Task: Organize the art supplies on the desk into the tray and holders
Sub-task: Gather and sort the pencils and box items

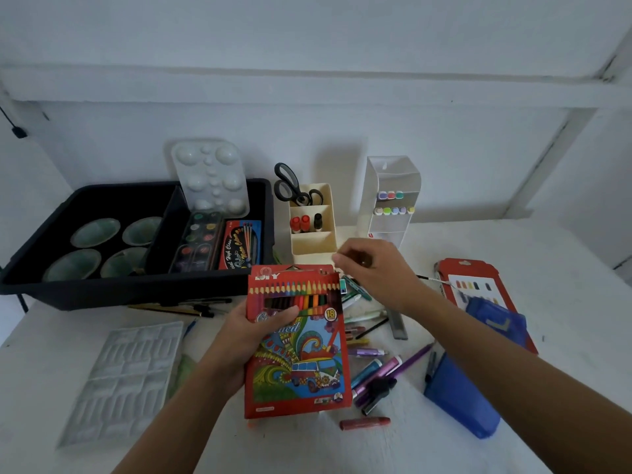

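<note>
**Pencil box held at centre, loose pens strewn to its right**

A red colour pencil box (297,340), printed with a van and a row of pencils, is gripped at the centre of the frame by the left hand (253,333), with the thumb laid across its front. At middle left a black tray (136,289) is seen, filled with four green cups (95,230), a watercolour set (201,241) and a red brush pack (241,244). A white palette (212,179) is leaned at its back. A cream holder (313,241) with scissors (290,186) and a clear holder (390,200) with markers are stood at upper centre. Loose pens (376,364) are scattered at lower centre right.
</note>
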`<state>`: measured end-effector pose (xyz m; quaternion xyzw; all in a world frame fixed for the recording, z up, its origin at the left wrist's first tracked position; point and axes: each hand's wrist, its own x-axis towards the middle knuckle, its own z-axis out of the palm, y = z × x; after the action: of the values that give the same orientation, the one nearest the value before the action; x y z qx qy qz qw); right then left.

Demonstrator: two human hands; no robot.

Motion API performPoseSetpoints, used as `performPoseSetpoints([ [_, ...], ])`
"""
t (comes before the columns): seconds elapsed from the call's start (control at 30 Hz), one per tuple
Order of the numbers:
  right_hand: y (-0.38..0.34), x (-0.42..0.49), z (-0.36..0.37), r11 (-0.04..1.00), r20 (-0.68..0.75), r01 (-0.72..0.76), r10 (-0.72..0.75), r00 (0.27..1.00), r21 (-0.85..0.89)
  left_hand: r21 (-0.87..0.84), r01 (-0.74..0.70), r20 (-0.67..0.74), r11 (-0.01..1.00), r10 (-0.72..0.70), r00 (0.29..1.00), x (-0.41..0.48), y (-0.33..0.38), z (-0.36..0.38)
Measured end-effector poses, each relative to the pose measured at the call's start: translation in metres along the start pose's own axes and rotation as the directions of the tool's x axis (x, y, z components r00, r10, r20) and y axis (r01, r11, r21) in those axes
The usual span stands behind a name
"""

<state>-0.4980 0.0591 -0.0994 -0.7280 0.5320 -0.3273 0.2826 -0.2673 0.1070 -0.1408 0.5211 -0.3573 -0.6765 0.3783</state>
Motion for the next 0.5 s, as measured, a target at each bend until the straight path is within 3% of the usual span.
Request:
performPoseSetpoints([
  [0.07,0.019,-0.016,-0.009,0.996,0.028,-0.076,0.077,0.997,-0.040,0.015,-0.010,-0.007,1.000,0.010,1.000,0.001,-0.004,0.001],
  [0.13,0.035,-0.031,-0.020,0.984,0.177,-0.149,0.166,0.970,-0.100,0.017,-0.016,-0.012,1.000,0.017,1.000,0.002,-0.008,0.003],
  [0.27,0.052,-0.057,-0.032,0.908,0.479,-0.093,0.300,0.825,-0.409,0.005,-0.003,-0.028,1.000,0.003,1.000,0.002,-0.015,0.010],
  [0.37,0.060,-0.072,-0.033,0.831,0.511,0.018,0.324,0.796,-0.556,-0.018,0.006,-0.001,1.000,-0.006,1.000,0.001,-0.021,0.015],
  [0.5,0.070,-0.084,-0.032,0.773,0.484,0.109,0.273,0.832,-0.624,-0.028,0.015,-0.010,0.999,-0.016,1.000,0.001,-0.028,0.023],
])
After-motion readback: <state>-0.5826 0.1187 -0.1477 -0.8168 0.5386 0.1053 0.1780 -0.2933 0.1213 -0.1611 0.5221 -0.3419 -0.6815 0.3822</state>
